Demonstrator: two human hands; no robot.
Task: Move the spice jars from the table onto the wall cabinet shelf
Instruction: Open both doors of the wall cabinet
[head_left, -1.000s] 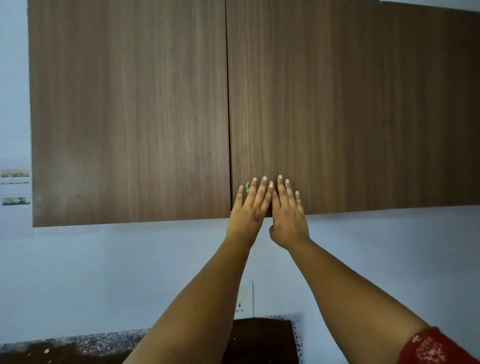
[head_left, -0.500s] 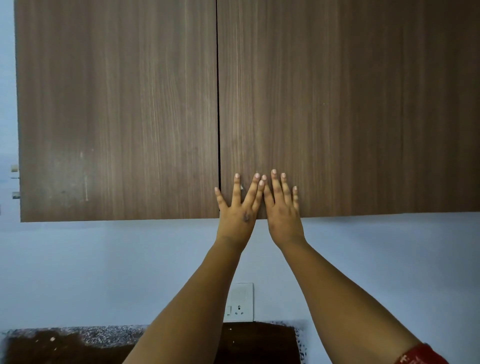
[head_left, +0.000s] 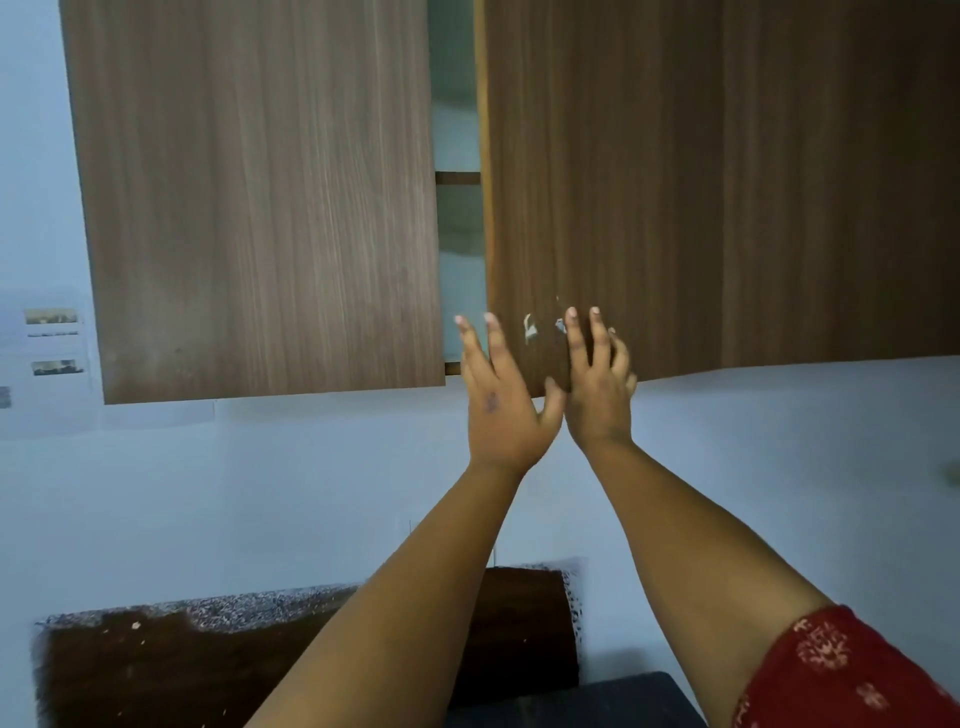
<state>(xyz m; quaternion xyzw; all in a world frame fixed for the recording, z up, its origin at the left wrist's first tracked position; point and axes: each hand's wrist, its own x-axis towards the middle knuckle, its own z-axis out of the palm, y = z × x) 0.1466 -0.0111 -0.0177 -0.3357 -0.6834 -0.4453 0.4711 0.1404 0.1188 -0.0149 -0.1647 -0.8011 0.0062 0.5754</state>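
Observation:
No spice jar is in view. The wall cabinet fills the upper frame with two brown wood doors. The left door (head_left: 260, 208) is closed. The right door (head_left: 727, 182) stands slightly ajar, and the gap shows a shelf edge (head_left: 457, 177) inside. My left hand (head_left: 501, 410) is at the right door's lower left corner; two fingers show in front of the gap, the others are hidden behind the door's edge, and the thumb is under the corner. My right hand (head_left: 597, 395) lies on that door's front with its fingers apart.
A pale blue wall runs below the cabinet. A dark speckled counter (head_left: 208, 649) lies at the bottom. Papers with small pictures (head_left: 52, 338) hang on the wall at the left. My red sleeve (head_left: 857, 675) shows at the bottom right.
Both doors were closed with my hands flat on the right door. Now the right door has swung out, a gap shows the inside, and my left hand has moved to its edge.

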